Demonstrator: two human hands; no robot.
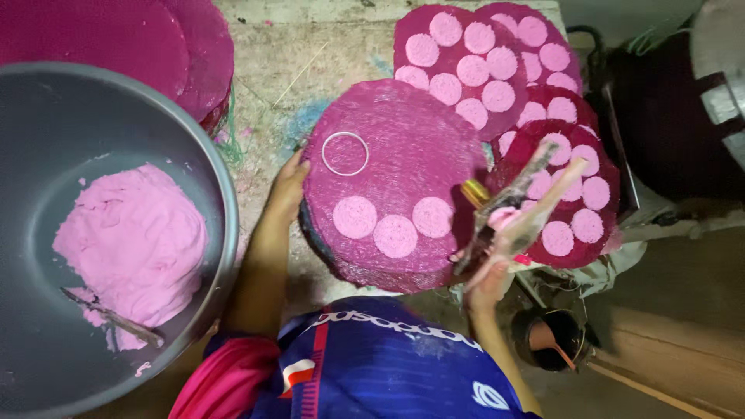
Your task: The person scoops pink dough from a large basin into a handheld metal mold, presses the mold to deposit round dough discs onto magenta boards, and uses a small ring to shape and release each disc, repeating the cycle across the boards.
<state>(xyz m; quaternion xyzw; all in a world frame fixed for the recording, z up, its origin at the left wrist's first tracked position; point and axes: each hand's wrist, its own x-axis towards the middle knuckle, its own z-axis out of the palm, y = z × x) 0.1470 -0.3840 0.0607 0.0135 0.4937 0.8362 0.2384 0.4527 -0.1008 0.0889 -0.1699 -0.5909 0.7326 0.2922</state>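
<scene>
Nearest the camera, at the lower left: a large grey metal bowl (pixel 221 194) holding a mound of pink dough (pixel 132 240), with a thin stick-like tool (pixel 116 320) lying in it at the dough's lower edge.

Lower right, on the floor: a small dark pot (pixel 555 341); its contents cannot be told.

Centre: a round magenta woven mat (pixel 403 147), bearing three flat pink discs (pixel 394 235) in a row along its near edge and one empty white ring mould (pixel 345 153) toward its upper left.

Left hand (pixel 289 186): open and flat against the left rim of the centre mat, fingers touching its edge.

Right hand (pixel 508 233): blurred, closed around a long flat scraper (pixel 508 194) smeared with pink dough, held over the right edge of the centre mat.

Beyond and to the right: several overlapping magenta mats (pixel 423 27), each filled with rows of small pink discs.

Far upper left: a stack of bare magenta mats (pixel 155 39), partly behind the bowl's rim.
</scene>
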